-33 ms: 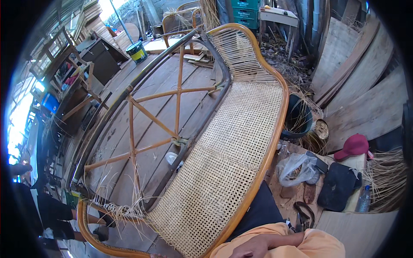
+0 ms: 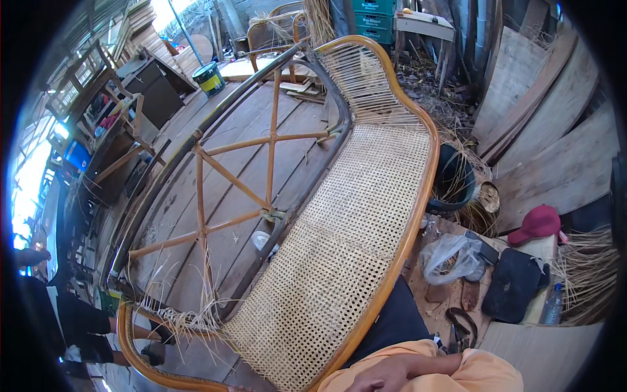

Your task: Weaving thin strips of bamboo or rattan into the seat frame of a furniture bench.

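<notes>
A rattan bench frame with a woven cane panel [image 2: 339, 215] lies tilted in front of me, edged by a glossy orange-brown pole [image 2: 413, 225]. My right hand [image 2: 382, 377] rests low across my orange clothing, near the panel's lower right edge. Its fingers run off the bottom of the picture, and whatever they may hold is hidden. Only a sliver of what seems to be my left hand [image 2: 241, 389] shows at the bottom edge, beside the bent pole. Loose cane strands [image 2: 189, 320] stick out at the panel's lower left corner. Wrapped strands [image 2: 366, 85] span the far end.
Right of the bench are a dark bucket [image 2: 450, 176], a plastic bag [image 2: 450, 258], a red cap [image 2: 535, 224], a black pouch [image 2: 514, 284], a bottle [image 2: 554, 304] and pliers [image 2: 454, 336]. Another person's legs [image 2: 85, 330] show at left. A paint pail [image 2: 209, 80] stands behind.
</notes>
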A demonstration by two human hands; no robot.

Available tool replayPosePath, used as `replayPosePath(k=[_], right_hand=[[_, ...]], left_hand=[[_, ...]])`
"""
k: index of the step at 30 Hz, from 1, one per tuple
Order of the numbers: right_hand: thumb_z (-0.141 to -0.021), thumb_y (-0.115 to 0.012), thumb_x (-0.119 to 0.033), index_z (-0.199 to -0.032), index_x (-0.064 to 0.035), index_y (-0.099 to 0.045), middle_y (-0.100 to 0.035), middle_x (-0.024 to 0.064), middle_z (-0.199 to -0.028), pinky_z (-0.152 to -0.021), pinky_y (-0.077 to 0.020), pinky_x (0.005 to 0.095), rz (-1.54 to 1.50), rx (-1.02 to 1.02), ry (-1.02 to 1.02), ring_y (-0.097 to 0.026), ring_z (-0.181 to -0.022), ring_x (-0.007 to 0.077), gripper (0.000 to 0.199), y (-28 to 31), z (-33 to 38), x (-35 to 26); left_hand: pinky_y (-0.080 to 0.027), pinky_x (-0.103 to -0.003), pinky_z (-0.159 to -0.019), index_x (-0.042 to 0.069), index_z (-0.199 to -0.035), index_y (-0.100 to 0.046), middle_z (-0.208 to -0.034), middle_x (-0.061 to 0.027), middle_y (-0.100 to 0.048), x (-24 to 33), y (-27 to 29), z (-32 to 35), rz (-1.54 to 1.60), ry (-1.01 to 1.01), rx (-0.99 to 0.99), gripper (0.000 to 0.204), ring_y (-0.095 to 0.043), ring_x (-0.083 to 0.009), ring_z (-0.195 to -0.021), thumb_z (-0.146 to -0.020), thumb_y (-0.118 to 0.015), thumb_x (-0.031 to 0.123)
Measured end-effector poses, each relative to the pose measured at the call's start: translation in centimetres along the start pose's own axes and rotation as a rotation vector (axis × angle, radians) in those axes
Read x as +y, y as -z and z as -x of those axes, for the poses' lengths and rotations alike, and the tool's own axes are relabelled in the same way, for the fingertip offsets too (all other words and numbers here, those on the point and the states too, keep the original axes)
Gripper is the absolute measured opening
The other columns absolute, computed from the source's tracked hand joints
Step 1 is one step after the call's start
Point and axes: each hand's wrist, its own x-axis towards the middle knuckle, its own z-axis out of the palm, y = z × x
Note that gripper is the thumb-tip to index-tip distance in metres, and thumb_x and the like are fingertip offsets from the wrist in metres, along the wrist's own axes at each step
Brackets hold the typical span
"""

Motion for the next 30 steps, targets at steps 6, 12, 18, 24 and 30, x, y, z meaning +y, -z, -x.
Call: replayPosePath(k=[6,12,18,24,30], right_hand=[[-0.087,-0.054,-0.012,-0.084,-0.0028,-0.059,-0.058,0.0043,-0.077,-0.070,-0.0451,0.0287,0.341,1.774,0.565,-0.054,-0.072,0.0158,0.011,10.0,11.3,0.8],[-0.087,-0.059,-0.019,-0.114,0.0015,-0.051,-0.055,0.0048,-0.094,-0.078,-0.0429,0.0268,0.629,2.784,0.531,-0.052,-0.085,0.0139,0.035,19.7,29.4,4.2],[-0.087,-0.061,-0.022,-0.117,0.0021,-0.051,-0.058,0.0075,-0.099,-0.082,-0.0442,0.0303,0.135,2.490,0.509,-0.054,-0.089,0.0162,0.039,18.7,24.6,1.3],[-0.087,-0.060,-0.014,-0.119,0.0026,-0.049,-0.058,0.0087,-0.104,-0.087,-0.0457,0.0318,0.086,2.469,0.495,-0.056,-0.093,0.0173,0.038,16.6,22.0,4.7],[-0.085,-0.059,-0.009,-0.125,0.0027,-0.043,-0.056,0.0099,-0.112,-0.091,-0.0444,0.0322,-0.076,2.277,0.501,-0.055,-0.102,0.0185,0.044,12.4,17.1,7.3]], left_hand=[[-0.044,-0.045,-0.079,0.003,-0.120,-0.055,-0.095,-0.0098,-0.058,-2.7,0.5,1.6,-0.075,-0.092,0.140,0.054,-0.053,-0.0220,-0.084,-0.090,-0.056,0.047],[-0.045,-0.045,-0.079,0.003,-0.120,-0.055,-0.096,-0.0099,-0.058,-2.7,-3.1,1.5,-0.071,-0.108,0.091,0.054,-0.053,-0.0223,-0.085,-0.090,-0.056,0.047],[-0.045,-0.045,-0.080,0.003,-0.120,-0.054,-0.098,-0.0100,-0.057,-1.4,-7.8,0.7,-0.093,-0.142,0.054,0.054,-0.053,-0.0226,-0.087,-0.089,-0.056,0.047],[-0.045,-0.045,-0.081,0.004,-0.121,-0.054,-0.099,-0.0101,-0.057,-1.0,-14.6,1.1,-0.127,-0.143,0.009,0.054,-0.053,-0.0229,-0.088,-0.089,-0.055,0.048],[-0.045,-0.044,-0.081,0.004,-0.121,-0.054,-0.101,-0.0102,-0.057,-0.2,-18.0,-1.0,-0.202,-0.128,-0.051,0.054,-0.053,-0.0232,-0.089,-0.089,-0.055,0.048]])
